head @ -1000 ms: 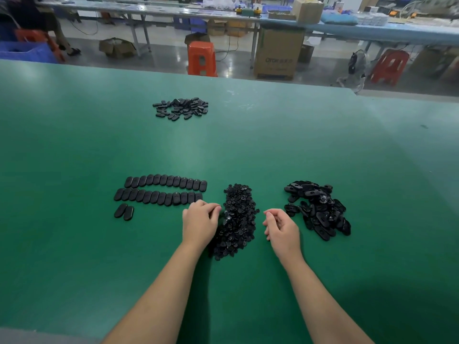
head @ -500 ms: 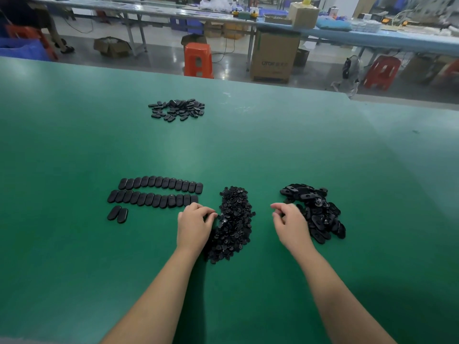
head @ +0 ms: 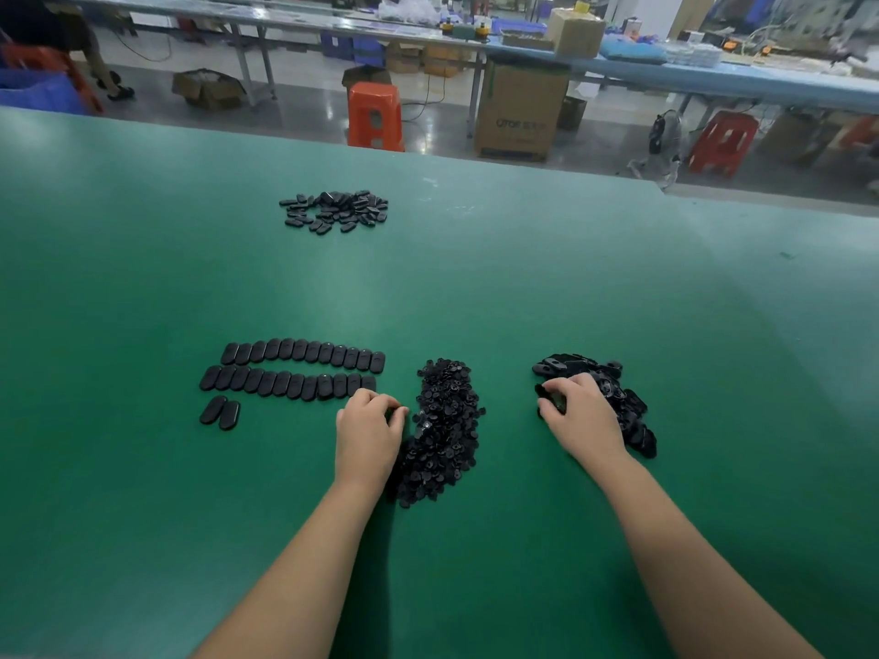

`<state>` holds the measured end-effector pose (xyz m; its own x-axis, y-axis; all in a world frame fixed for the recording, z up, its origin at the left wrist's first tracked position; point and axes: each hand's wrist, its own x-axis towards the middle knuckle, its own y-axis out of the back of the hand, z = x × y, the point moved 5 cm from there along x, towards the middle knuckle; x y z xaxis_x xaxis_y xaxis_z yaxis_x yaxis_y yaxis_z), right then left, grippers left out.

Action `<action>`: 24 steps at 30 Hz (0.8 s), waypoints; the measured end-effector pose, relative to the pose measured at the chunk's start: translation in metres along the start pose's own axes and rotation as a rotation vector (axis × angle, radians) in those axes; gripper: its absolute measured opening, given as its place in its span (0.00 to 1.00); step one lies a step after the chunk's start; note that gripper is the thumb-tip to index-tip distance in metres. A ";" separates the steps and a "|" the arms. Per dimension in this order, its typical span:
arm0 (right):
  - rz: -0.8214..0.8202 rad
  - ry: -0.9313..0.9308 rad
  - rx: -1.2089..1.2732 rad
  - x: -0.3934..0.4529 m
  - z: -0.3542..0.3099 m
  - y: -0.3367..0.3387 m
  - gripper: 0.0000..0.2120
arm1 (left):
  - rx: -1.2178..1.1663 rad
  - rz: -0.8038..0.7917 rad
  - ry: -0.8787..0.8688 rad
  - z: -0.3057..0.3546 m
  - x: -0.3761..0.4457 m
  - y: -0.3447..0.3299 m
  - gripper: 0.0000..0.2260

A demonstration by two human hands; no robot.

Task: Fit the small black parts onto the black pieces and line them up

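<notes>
Big green table [head: 475, 287] up front, factory floor behind with long workbenches, an orange stool [head: 376, 115], a tall cardboard box [head: 521, 109] and a red stool [head: 723, 142]. Only the one head view, looking down over both forearms. Far off toward the back left, a loose scatter of black ovals [head: 335, 211]. Closer in on the left, lined-up black pieces [head: 299, 368] in two neat rows, side by side and touching, plus two more ovals [head: 219, 412] starting a third row below the left end. Dead centre, a long heap of small black parts [head: 444, 430]. Off to the right, well apart from that heap, a messier pile of unassembled black pieces [head: 618, 397]. Left hand [head: 368, 432] parked just beside the left edge of the small-parts heap, fingers curled in with thumb and fingertips meeting at the top; looks like something tiny and dark pinched there but honestly can't tell. Right hand [head: 578, 411] sitting on the left side of the right pile, fingers bent down around one dark piece, gripping it at the pile's edge. Hands apart, heap of small parts between them.
</notes>
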<state>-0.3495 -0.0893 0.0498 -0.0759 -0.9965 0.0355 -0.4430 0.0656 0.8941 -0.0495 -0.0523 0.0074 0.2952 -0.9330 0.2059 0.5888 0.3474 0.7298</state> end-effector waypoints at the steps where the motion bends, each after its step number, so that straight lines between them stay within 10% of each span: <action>1: 0.030 -0.040 0.151 -0.001 -0.001 0.001 0.08 | 0.006 0.003 0.001 0.000 0.000 0.000 0.06; 9: -0.086 -0.325 1.094 -0.037 -0.014 -0.036 0.06 | 0.071 0.023 -0.050 0.004 -0.004 0.004 0.07; 24: -0.010 -0.191 0.905 -0.059 -0.018 -0.057 0.08 | -0.005 0.014 -0.016 -0.001 -0.004 0.002 0.07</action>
<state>-0.3037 -0.0357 0.0046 -0.1785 -0.9771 -0.1161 -0.9676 0.1529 0.2011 -0.0488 -0.0477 0.0074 0.2910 -0.9296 0.2262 0.5885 0.3603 0.7238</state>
